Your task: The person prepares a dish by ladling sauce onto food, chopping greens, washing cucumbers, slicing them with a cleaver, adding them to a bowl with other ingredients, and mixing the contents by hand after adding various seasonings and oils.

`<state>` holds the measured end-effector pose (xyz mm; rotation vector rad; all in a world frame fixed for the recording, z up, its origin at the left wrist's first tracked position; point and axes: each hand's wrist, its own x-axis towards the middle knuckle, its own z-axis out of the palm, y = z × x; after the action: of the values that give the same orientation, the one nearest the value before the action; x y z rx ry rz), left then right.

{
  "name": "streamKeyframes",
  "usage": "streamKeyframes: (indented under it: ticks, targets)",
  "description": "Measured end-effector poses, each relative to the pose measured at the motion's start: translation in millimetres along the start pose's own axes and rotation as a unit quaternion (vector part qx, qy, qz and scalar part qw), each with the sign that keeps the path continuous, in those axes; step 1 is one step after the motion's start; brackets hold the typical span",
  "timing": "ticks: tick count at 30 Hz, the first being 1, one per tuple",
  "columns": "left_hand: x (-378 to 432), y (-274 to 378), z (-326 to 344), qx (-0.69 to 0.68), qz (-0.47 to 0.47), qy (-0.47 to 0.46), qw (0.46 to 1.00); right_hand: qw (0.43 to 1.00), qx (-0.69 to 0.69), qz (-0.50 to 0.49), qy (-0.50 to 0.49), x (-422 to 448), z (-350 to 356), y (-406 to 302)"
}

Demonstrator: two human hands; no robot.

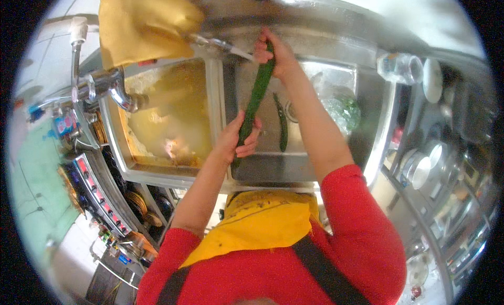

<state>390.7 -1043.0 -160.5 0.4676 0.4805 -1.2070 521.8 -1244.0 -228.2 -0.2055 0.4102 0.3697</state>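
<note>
A long green cucumber (258, 93) is held in both hands over the right basin of a steel double sink. My left hand (241, 137) is wrapped round its lower end, nearer my body. At the upper end, my right hand (273, 53) grips it close to the end of a tap spout (240, 52). Below, on the floor of the right basin (264, 147), a slimmer dark green vegetable (282, 126) lies beside the drain. Right of my right forearm, a clear plastic bag with green contents (344, 113) sits in the same basin.
Cloudy yellowish liquid (169, 108) with pale pieces fills much of the left basin. A yellow cloth or sheet (145, 25) hangs behind it. Metal pipes (122, 94) reach over its left edge. A clear plastic container (399, 68) stands past the right basin, with pans (418, 169) farther right.
</note>
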Motion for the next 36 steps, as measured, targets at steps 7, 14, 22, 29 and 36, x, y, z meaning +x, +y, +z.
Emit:
streamKeyframes:
  ticks: [7, 14, 22, 29, 36]
  targets:
    - [30.7, 24.8, -34.7, 0.182, 0.183, 0.14, 0.956, 0.745, -0.642, -0.133, 0.123, -35.3, -60.9, -25.4]
    - [39.3, 48.9, -23.7, 0.237, 0.21, 0.192, 0.929, 0.431, -0.865, 0.113, 0.232, -91.7, -205.4, 117.8]
    - [42.5, 36.8, -30.2, 0.236, 0.191, 0.245, 0.921, 0.485, -0.84, -0.149, 0.191, -88.9, -164.9, 105.9]
    - [58.5, 24.4, 19.3, -0.019, 0.19, 0.177, 0.966, 0.516, -0.75, -0.414, 0.006, -122.1, 2.4, 62.3]
    - [61.4, 41.5, 35.0, 0.106, 0.197, 0.132, 0.966, 0.818, -0.467, -0.285, 0.18, -143.4, 28.5, 47.9]
